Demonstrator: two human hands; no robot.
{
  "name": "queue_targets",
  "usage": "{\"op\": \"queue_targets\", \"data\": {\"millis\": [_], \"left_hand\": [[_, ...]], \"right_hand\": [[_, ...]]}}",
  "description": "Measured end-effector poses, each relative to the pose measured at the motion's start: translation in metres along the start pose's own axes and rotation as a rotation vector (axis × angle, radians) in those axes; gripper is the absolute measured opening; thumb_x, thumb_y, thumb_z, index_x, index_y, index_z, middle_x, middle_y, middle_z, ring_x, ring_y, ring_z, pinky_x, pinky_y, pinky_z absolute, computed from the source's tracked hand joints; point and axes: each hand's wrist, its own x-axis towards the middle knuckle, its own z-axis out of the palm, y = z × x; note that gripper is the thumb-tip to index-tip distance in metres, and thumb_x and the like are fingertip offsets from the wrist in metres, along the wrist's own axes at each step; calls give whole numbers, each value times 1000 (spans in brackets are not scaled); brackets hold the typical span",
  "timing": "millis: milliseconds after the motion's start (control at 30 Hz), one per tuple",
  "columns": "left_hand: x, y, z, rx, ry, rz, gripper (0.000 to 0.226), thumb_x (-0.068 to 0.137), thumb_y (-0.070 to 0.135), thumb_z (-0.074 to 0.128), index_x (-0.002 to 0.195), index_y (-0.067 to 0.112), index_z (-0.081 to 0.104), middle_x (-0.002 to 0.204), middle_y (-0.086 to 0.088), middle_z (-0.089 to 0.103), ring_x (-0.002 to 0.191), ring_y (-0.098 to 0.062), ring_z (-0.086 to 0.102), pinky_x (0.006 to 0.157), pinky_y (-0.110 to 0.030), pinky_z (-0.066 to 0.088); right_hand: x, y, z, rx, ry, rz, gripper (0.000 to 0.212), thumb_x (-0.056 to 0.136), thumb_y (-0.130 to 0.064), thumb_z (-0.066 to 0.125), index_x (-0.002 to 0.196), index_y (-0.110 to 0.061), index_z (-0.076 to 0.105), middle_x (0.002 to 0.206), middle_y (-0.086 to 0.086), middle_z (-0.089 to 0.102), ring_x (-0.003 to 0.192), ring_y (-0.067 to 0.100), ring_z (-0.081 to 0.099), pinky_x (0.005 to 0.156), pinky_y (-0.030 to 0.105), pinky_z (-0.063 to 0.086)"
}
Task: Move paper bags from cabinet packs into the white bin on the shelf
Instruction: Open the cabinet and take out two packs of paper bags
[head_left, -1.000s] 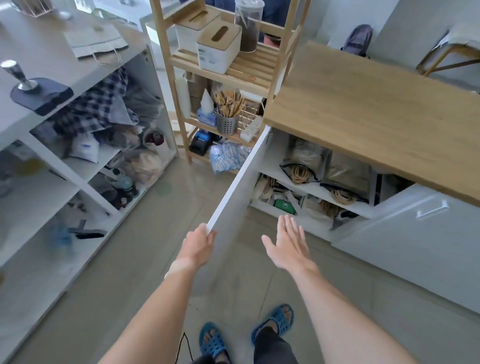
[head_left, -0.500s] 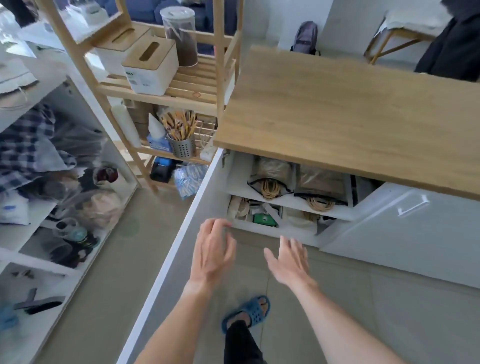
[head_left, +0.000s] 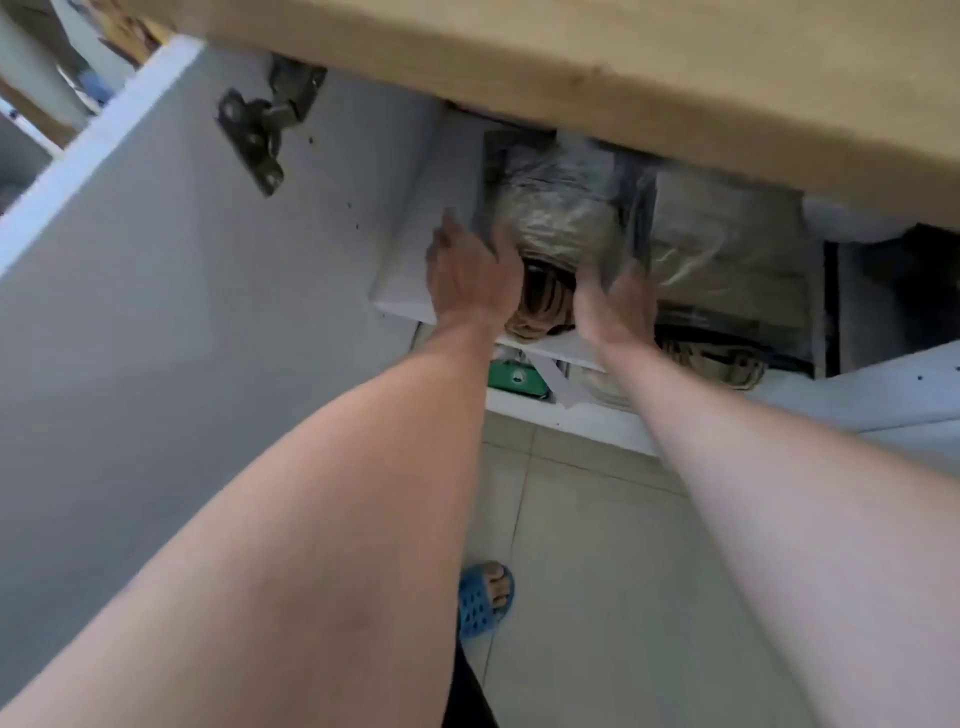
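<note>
Two packs of brown paper bags in clear plastic lie side by side on the cabinet's upper shelf (head_left: 410, 306). My left hand (head_left: 470, 280) clasps the left edge of the left pack (head_left: 561, 218), thumb on its front. My right hand (head_left: 618, 301) presses on that pack's right side, in the gap to the right pack (head_left: 727, 244). Twine handles (head_left: 540, 306) hang out of the pack's open end between my hands. The white bin is out of view. The picture is blurred.
The wooden countertop (head_left: 571, 52) overhangs close above the packs. The open left door (head_left: 156, 260) with its hinge (head_left: 260, 140) stands at my left, and the right door (head_left: 893, 384) is ajar. A green box (head_left: 514, 376) sits on the lower shelf. My blue sandal (head_left: 485, 597) is on the tiled floor.
My left hand let go of the door edge. I leaned in and down, and both hands went from open in the air into the cabinet onto the left pack.
</note>
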Motion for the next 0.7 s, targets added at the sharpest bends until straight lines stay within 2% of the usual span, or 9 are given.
{"op": "queue_targets", "data": {"millis": [67,167,233,300,500,600,700], "left_hand": [[26,9,11,22,-44,-32,70,100,44,34,153,6,10,155,-18,26,139,-35,28,112,-44,24],[54,13,26,78,-191,-128,74,99,54,23,154,9,2,158,-16,19,142,-34,26,113,-46,20],[59,11,31,211,-246,-120,75,98,57,21,153,8,8,156,-15,27,138,-35,32,111,-46,25],[57,6,31,320,-249,-75,72,98,57,23,150,7,20,150,-15,36,133,-35,39,107,-44,30],[9,-20,2,342,-351,-93,66,98,56,23,140,6,33,141,-20,43,127,-36,45,104,-42,35],[-35,-30,-27,357,-343,-45,61,98,55,21,129,7,42,131,-23,52,117,-38,53,100,-44,41],[-89,-35,-60,401,-270,9,55,99,50,23,124,6,47,123,-25,58,111,-42,56,93,-45,42]], "right_hand": [[31,-5,11,111,4,105,73,97,-52,46,155,-13,26,158,11,34,142,30,36,114,37,29],[61,-6,18,113,-41,151,80,94,-55,47,158,-17,19,160,9,31,144,30,34,116,36,26],[67,-6,22,73,-82,138,89,91,-63,48,159,-16,15,161,9,29,145,31,32,116,37,25],[63,-6,25,10,-71,94,93,88,-66,52,157,-12,19,159,10,33,142,31,37,113,37,29],[3,7,17,-96,-133,134,95,84,-73,49,156,-19,18,153,10,41,132,35,47,102,39,39],[-51,7,2,-292,-90,87,88,88,-73,42,153,-18,20,136,17,56,120,38,57,87,38,41],[-116,10,-11,-344,15,9,81,89,-72,40,145,-16,29,102,18,69,96,40,66,75,40,43]]}}
